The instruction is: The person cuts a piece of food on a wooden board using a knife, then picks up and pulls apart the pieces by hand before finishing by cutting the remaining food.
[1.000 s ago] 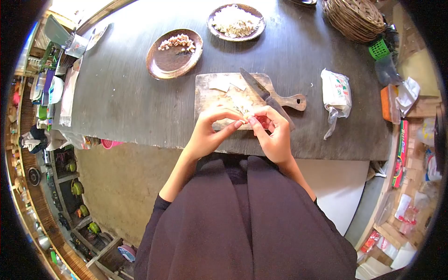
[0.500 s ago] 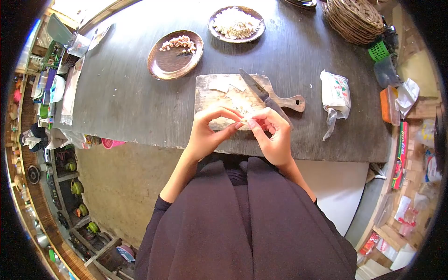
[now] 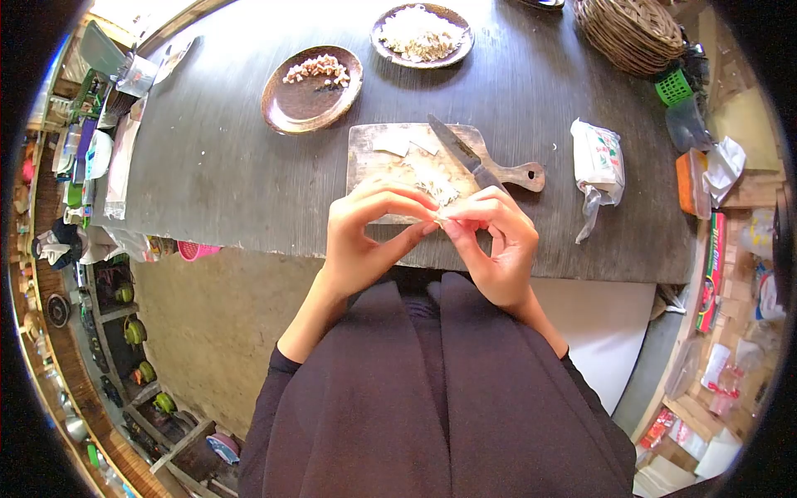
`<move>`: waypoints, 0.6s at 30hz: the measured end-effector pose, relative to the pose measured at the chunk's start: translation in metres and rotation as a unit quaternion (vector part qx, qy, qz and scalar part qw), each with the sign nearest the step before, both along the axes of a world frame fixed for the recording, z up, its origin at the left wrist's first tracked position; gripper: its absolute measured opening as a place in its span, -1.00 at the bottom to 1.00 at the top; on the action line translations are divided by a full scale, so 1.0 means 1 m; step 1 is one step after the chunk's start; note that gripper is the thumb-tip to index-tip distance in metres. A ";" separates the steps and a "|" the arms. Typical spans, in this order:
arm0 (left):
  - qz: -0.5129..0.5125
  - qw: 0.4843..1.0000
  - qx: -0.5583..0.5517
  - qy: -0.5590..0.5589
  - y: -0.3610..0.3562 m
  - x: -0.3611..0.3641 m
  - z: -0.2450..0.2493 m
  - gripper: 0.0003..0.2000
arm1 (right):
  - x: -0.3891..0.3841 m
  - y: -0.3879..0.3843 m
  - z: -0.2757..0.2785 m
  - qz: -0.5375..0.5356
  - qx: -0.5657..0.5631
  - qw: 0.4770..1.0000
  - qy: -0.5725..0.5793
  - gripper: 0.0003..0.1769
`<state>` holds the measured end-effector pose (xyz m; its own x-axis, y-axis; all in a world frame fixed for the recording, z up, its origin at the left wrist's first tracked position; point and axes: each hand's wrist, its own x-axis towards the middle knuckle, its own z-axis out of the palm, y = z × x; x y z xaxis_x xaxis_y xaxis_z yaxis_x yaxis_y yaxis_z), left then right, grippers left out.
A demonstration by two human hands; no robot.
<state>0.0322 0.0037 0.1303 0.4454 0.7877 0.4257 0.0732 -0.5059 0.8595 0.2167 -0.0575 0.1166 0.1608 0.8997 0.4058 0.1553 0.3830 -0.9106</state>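
My left hand (image 3: 365, 236) and my right hand (image 3: 496, 247) meet at the fingertips over the near edge of a wooden cutting board (image 3: 369, 162). Both pinch something small and pale that I cannot make out. On the board lie thin pale shreds (image 3: 433, 183) and flat white pieces (image 3: 392, 145). A knife (image 3: 457, 145) rests across the board's right side, blade pointing up and left, its handle partly behind my right hand.
Beyond the board stand a brown plate with small chopped pieces (image 3: 303, 108) and a plate heaped with pale shreds (image 3: 422, 35). A white plastic packet (image 3: 598, 162) lies right. Woven baskets (image 3: 631, 33) are stacked at the back right.
Both hands have moved slightly nearer my body and their wrists a little apart, with the fingertips still together. More of the shreds on the board now shows.
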 end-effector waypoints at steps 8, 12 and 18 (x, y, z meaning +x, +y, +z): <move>0.007 0.997 0.079 -0.023 -0.005 -0.005 0.026 -0.77 | -0.001 -0.002 0.027 0.019 0.062 0.997 -0.030 -0.83; 0.008 0.995 0.094 -0.021 -0.005 -0.005 0.031 -0.77 | -0.001 -0.002 0.034 0.027 0.074 0.996 -0.041 -0.82; 0.010 0.992 0.129 -0.009 -0.003 -0.006 0.034 -0.76 | 0.001 -0.004 0.038 0.050 0.063 0.995 -0.065 -0.84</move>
<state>0.0259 0.0011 0.1646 0.4205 0.6601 0.6225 0.0710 -0.7079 0.7027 0.2180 -0.0619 0.1542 0.0120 0.8494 0.5276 0.2246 0.5118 -0.8292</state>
